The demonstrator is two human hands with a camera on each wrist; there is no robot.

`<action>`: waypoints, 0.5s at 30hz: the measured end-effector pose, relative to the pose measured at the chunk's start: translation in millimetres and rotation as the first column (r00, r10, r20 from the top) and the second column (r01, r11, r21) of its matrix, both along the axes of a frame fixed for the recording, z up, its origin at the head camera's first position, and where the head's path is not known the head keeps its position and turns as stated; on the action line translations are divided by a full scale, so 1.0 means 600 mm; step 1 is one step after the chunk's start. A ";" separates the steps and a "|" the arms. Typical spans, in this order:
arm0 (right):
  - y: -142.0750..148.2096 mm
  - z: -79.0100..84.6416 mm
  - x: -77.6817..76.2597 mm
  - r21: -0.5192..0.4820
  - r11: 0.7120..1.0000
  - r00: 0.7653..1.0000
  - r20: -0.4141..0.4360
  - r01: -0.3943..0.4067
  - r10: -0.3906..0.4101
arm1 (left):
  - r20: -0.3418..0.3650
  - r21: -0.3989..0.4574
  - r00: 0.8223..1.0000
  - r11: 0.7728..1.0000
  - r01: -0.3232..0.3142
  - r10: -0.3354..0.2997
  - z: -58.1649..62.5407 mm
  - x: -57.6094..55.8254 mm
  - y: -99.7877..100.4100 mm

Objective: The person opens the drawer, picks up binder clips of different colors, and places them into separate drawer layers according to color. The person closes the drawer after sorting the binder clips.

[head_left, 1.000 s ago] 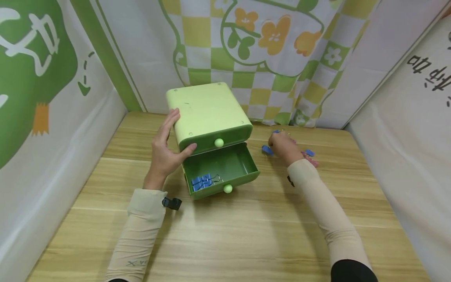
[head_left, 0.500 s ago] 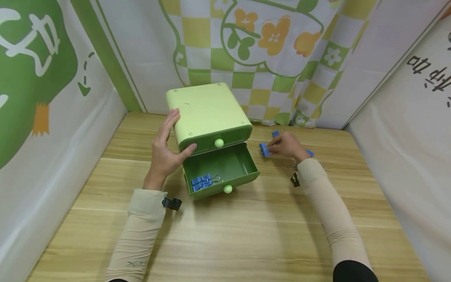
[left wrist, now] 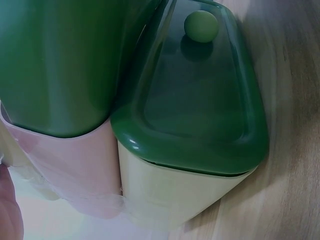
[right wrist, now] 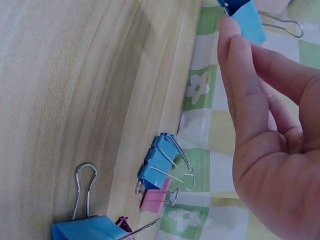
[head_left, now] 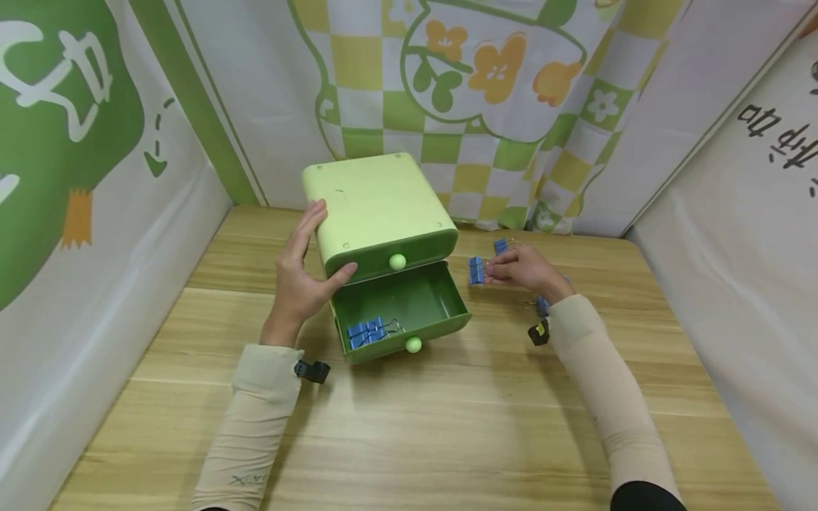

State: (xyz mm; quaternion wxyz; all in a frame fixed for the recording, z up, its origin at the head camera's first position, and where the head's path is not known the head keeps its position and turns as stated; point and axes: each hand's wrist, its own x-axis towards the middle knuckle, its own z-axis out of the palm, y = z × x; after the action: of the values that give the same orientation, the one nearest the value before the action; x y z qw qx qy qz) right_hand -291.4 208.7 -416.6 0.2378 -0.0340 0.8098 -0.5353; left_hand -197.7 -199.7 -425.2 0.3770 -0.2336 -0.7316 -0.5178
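Observation:
A small light-green box [head_left: 377,202] with dark green drawers stands on the table. My left hand [head_left: 299,284] rests against its left front corner, thumb on the upper drawer's front and fingers along the side. Below, the pulled-out drawer [head_left: 441,328] contains blue binder clips [head_left: 366,333] in its left front corner. To the right of the box, my right hand [head_left: 527,271] pinches a blue binder clip [head_left: 476,270] between thumb and fingertips. The right wrist view shows this held clip [right wrist: 250,24] only partly, at the top edge.
More blue binder clips lie around my right hand, one behind it [head_left: 500,246] and one by the wrist [head_left: 542,306]. A pink binder clip [right wrist: 154,200] sits beside a blue one [right wrist: 161,157]. A checked curtain [head_left: 473,163] hangs behind the table.
My right hand has drawn back a little to the right and turned, with the blue binder clip now visible at its fingertips. My left hand and the drawer stay put.

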 end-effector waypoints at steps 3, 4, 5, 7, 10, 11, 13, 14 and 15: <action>0.005 0.002 0.006 -0.040 0.999 1.000 0.021 -0.013 0.014 | 0.005 0.004 1.000 1.000 0.001 -0.001 -0.001 0.001 0.001; 0.007 0.004 0.008 -0.058 0.998 0.999 0.029 -0.018 0.020 | 0.006 0.004 1.000 1.000 0.000 0.000 -0.001 0.001 0.002; 0.008 0.005 0.009 -0.075 0.997 0.999 0.037 -0.016 0.019 | 0.005 0.005 1.000 1.000 0.000 0.000 -0.002 0.000 0.002; 0.011 0.008 0.011 -0.122 0.992 0.998 0.061 -0.009 0.016 | 0.003 0.004 1.000 1.000 -0.002 0.002 -0.002 -0.001 0.002; 0.013 0.011 0.013 -0.190 0.982 0.996 0.093 0.001 0.017 | -0.003 0.005 1.000 1.000 -0.001 0.001 -0.002 -0.002 0.001; 0.013 0.012 0.013 -0.211 0.978 0.995 0.102 0.003 0.019 | -0.004 0.006 1.000 1.000 0.000 0.000 -0.003 -0.002 0.000; 0.014 0.016 0.015 -0.245 0.969 0.993 0.117 0.010 0.019 | -0.004 0.007 1.000 1.000 0.001 -0.001 -0.004 -0.003 0.000; 0.014 0.019 0.017 -0.255 0.967 0.992 0.122 0.012 0.020 | -0.005 0.008 1.000 1.000 0.001 -0.001 -0.004 -0.003 0.000; 0.015 0.022 0.019 -0.261 0.965 0.992 0.123 0.005 0.029 | -0.005 0.009 1.000 1.000 0.001 -0.001 -0.005 -0.004 0.000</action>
State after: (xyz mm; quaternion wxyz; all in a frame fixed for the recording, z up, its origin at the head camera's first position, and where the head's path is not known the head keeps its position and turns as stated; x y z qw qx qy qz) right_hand -279.9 217.4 -403.3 0.2851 -0.0361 0.7153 -0.6369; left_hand -199.9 -199.8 -428.3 0.3795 -0.2335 -0.7283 -0.5205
